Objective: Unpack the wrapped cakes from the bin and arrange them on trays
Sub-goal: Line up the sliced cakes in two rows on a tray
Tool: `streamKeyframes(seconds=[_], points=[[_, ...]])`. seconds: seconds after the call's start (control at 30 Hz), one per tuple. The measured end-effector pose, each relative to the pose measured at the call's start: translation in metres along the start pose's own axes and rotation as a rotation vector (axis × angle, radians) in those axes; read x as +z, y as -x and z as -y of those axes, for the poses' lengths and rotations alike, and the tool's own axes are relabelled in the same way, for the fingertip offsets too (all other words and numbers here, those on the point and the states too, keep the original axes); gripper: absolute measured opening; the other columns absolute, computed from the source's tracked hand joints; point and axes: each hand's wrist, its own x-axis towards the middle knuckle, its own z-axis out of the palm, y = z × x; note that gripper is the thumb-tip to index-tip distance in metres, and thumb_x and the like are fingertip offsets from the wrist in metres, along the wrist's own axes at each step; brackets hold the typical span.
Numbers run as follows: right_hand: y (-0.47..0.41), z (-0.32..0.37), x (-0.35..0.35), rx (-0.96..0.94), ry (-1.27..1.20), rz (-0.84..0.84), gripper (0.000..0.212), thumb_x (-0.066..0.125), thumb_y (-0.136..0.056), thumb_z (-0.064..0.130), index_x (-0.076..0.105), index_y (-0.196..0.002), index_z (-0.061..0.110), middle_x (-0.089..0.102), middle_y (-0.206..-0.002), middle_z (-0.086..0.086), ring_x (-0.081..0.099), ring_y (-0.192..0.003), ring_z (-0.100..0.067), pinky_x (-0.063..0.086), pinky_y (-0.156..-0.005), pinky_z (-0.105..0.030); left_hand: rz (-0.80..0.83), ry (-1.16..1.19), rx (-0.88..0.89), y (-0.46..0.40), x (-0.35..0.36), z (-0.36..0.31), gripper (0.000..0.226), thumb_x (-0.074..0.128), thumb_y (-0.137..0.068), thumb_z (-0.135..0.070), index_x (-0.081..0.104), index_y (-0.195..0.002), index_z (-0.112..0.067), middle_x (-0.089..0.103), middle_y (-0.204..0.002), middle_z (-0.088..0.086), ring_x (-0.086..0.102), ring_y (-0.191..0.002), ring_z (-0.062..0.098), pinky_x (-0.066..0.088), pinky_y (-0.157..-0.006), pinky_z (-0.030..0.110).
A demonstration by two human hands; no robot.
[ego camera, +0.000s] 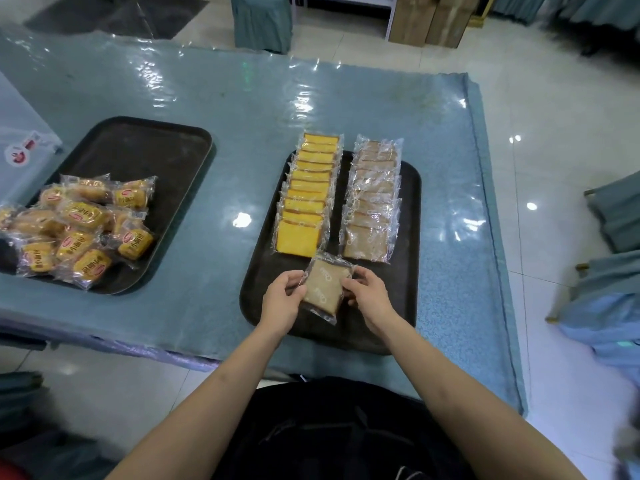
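A brown wrapped cake slice (pixel 325 287) hovers over the near part of a dark tray (pixel 408 292). My left hand (pixel 282 299) pinches its left edge and my right hand (pixel 367 296) pinches its right edge. On the same tray lie two overlapping rows running away from me: yellow wrapped slices (pixel 308 195) on the left and brown wrapped slices (pixel 372 202) on the right. The held slice is just in front of the gap between these rows.
A second dark tray (pixel 156 143) at the left holds a loose heap of wrapped yellow buns (pixel 83 230). A light box (pixel 20 157) stands at the far left edge. The table (pixel 249 109) has a glossy teal cover. Covered chairs stand at the right.
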Motion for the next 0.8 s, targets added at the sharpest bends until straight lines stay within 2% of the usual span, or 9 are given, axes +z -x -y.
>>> streamKeyframes(seconds=[0.1,0.17,0.23,0.3,0.43,0.53,0.63,0.8], points=[[0.001,0.004,-0.009,0.009,-0.080,-0.009,0.024,0.069,-0.097,0.010,0.066,-0.120,0.014,0.073,-0.098,-0.007,0.064,-0.073,-0.011,0.047,-0.060,-0.025,0.020,0.032,0.026,-0.003,0.007,-0.006,0.031,0.064,-0.099,-0.004,0.068,-0.126,-0.017,0.072,-0.116,-0.012,0.065,-0.112,0.001,0.051,-0.100,0.025],[0.002,0.004,-0.017,0.000,-0.133,-0.022,0.015,0.072,-0.097,0.016,0.065,-0.110,0.014,0.070,-0.094,-0.006,0.061,-0.072,-0.012,0.047,-0.061,-0.027,0.032,0.049,0.034,-0.004,0.014,-0.010,0.030,0.063,-0.099,-0.002,0.068,-0.125,-0.016,0.073,-0.115,-0.009,0.066,-0.111,0.002,0.052,-0.100,0.025],[0.003,0.003,-0.024,-0.020,-0.158,-0.033,0.019,0.077,-0.094,0.026,0.064,-0.103,0.015,0.069,-0.092,-0.003,0.061,-0.074,-0.012,0.048,-0.063,-0.029,0.050,0.049,0.034,-0.006,0.020,-0.013,0.030,0.063,-0.099,-0.002,0.069,-0.124,-0.018,0.073,-0.114,-0.008,0.067,-0.109,0.004,0.054,-0.099,0.027],[0.003,0.004,-0.031,-0.033,-0.176,-0.051,0.021,0.079,-0.093,0.027,0.063,-0.099,0.015,0.069,-0.088,0.001,0.062,-0.074,-0.012,0.048,-0.062,-0.029,0.072,0.051,0.034,-0.008,0.025,-0.016,0.028,0.064,-0.099,-0.003,0.069,-0.122,-0.018,0.074,-0.113,-0.009,0.067,-0.108,0.004,0.055,-0.098,0.028],[0.004,0.004,-0.040,-0.033,-0.199,-0.069,0.020,0.076,-0.095,0.019,0.068,-0.111,0.010,0.072,-0.095,-0.001,0.063,-0.079,-0.013,0.048,-0.063,-0.027,0.066,0.062,0.022,-0.012,0.032,-0.018,0.027,0.069,-0.098,-0.010,0.067,-0.123,-0.020,0.072,-0.114,-0.007,0.066,-0.109,0.007,0.053,-0.102,0.032],[0.004,0.006,-0.049,-0.017,-0.199,-0.093,0.022,0.073,-0.097,0.020,0.071,-0.118,0.017,0.076,-0.105,-0.002,0.067,-0.086,-0.014,0.051,-0.071,-0.031,0.041,0.082,-0.027,-0.016,0.038,-0.017,0.031,0.074,-0.096,-0.017,0.062,-0.125,-0.022,0.069,-0.113,-0.006,0.066,-0.107,0.010,0.054,-0.100,0.036],[0.004,0.009,-0.056,-0.030,-0.213,-0.104,0.021,0.069,-0.100,0.018,0.071,-0.120,0.018,0.076,-0.108,-0.004,0.067,-0.085,-0.014,0.052,-0.072,-0.031,0.043,0.110,-0.085,-0.021,0.044,-0.016,0.038,0.074,-0.095,-0.017,0.060,-0.130,-0.019,0.069,-0.116,-0.005,0.067,-0.108,0.013,0.058,-0.097,0.040],[0.000,0.012,-0.065,-0.045,-0.210,-0.136,0.018,0.066,-0.101,0.015,0.067,-0.119,0.016,0.075,-0.109,-0.005,0.069,-0.088,-0.014,0.055,-0.072,-0.029,0.079,0.066,-0.094,-0.030,0.058,-0.025,0.032,0.069,-0.099,-0.015,0.065,-0.131,-0.011,0.072,-0.115,0.002,0.071,-0.104,0.013,0.060,-0.095,0.039]])
